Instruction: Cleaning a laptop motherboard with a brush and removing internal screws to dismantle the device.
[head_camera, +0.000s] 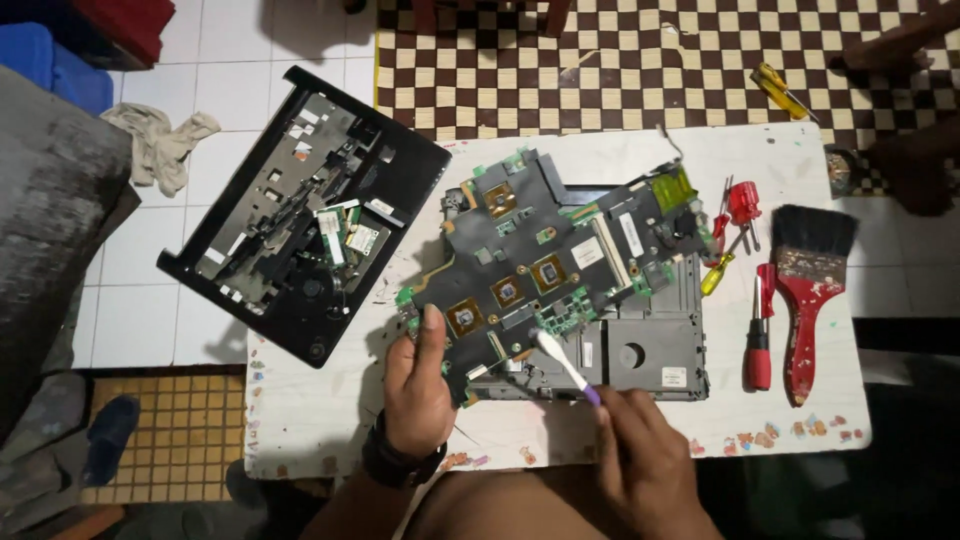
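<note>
White desk (300, 420) on tiled floor (130, 320). Left hand (415, 385) pins the board (550, 260); right hand (645, 455) grips a toothbrush (565, 365), its long axis pointing far-left, bristles on the board.

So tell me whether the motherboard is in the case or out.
Out: the motherboard lies bare on the table, black case apart.

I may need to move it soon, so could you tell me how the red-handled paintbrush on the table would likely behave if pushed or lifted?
The paintbrush lies flat on the white table, and its broad flat handle suggests it would slide, not roll. Its dark bristles would probably flex while the handle stays stiff. It looks light and unlikely to break.
</note>
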